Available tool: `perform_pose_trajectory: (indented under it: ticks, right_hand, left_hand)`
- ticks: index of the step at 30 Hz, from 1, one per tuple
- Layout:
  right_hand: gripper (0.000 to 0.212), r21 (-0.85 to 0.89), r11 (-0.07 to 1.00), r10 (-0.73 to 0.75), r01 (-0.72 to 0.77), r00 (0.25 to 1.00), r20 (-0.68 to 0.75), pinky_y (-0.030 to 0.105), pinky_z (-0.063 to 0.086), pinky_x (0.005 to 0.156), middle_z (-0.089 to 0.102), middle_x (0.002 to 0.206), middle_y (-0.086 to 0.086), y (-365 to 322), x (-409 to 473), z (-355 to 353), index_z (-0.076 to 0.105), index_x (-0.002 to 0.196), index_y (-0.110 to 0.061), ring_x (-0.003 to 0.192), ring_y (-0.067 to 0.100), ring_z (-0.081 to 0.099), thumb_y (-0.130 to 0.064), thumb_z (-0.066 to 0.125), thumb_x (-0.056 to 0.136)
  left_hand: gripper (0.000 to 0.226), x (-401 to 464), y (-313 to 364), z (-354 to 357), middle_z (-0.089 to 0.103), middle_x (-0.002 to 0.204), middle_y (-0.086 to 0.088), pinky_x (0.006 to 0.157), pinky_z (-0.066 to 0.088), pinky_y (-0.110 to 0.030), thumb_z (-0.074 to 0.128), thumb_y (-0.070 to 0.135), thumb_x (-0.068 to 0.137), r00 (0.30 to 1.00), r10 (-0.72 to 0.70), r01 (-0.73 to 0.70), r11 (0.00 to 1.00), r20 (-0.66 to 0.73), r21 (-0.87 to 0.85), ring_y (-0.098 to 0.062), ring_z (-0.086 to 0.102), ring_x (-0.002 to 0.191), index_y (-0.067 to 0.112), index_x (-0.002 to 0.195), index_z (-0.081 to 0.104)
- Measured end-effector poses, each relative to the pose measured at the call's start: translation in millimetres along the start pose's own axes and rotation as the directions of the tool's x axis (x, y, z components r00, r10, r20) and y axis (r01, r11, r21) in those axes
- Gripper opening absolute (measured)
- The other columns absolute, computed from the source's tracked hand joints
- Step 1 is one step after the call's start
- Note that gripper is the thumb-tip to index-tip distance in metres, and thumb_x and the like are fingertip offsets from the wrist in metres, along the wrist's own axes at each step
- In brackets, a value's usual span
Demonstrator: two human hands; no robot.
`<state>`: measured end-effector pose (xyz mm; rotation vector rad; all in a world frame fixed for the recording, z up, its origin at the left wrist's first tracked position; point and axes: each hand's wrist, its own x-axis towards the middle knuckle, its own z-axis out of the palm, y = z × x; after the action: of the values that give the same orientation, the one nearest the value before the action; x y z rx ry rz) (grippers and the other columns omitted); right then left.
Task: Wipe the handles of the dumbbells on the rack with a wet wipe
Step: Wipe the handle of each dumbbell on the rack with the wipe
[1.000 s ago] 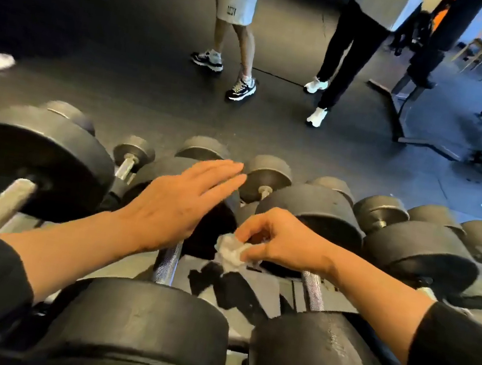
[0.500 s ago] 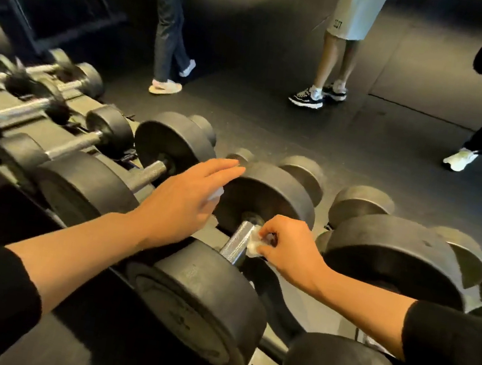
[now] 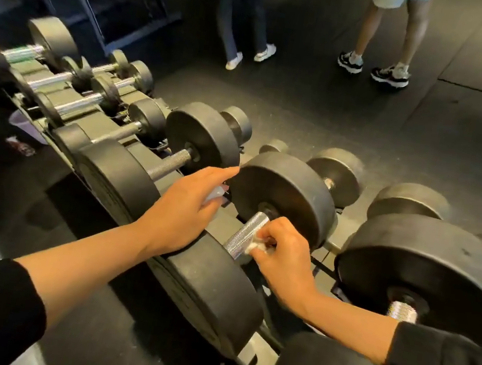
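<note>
Now my right hand [image 3: 280,255] pinches the wipe [image 3: 256,245] against the handle [image 3: 244,234], fingers curled. Left hand [image 3: 187,205], fingers straight, rests beside it. Risk, I judge: loose pinch lets the wipe slide off.

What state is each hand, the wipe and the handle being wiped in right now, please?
Left hand: fingers straight, resting on the dumbbell's near weight.
Right hand: pinches the wipe.
Wet wipe: crumpled, pressed against the handle.
Handle: on the rack, partly covered.
</note>
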<state>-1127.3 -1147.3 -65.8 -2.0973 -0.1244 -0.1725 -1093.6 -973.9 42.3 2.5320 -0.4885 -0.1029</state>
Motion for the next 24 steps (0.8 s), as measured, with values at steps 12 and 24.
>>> perform_pose_trajectory:
  ticks: [12, 24]
  right_hand:
    - [0.016, 0.387, 0.919, -0.12, 0.08, 0.989, 0.081, 0.027, 0.055, 0.071, 0.064, 0.091, -0.005, -7, -17, 5, 0.072, 0.084, -0.011, 0.085, 0.009, 0.062, -0.002, 0.076, 0.072]
    - [0.025, 0.004, 0.993, -0.12, 0.121, 0.988, -0.099, 0.032, 0.052, 0.088, 0.07, 0.102, -0.003, 4, 13, -5, 0.073, 0.101, -0.015, 0.096, 0.012, 0.061, -0.004, 0.072, 0.079]
  left_hand:
    - [0.05, 1, 3, -2, 0.046, 0.141, 0.009, 0.103, 0.036, -0.023, 0.047, 0.008, 0.096, 0.997, -0.072, 0.071, 0.997, 0.023, 0.044, -0.001, 0.048, 0.121, 0.028, 0.142, 0.039]
    - [0.045, 0, 4, -2, 0.051, 0.137, 0.007, 0.106, 0.04, -0.041, 0.046, 0.011, 0.097, 0.996, -0.08, 0.079, 0.997, 0.043, 0.022, -0.009, 0.049, 0.124, 0.026, 0.139, 0.043]
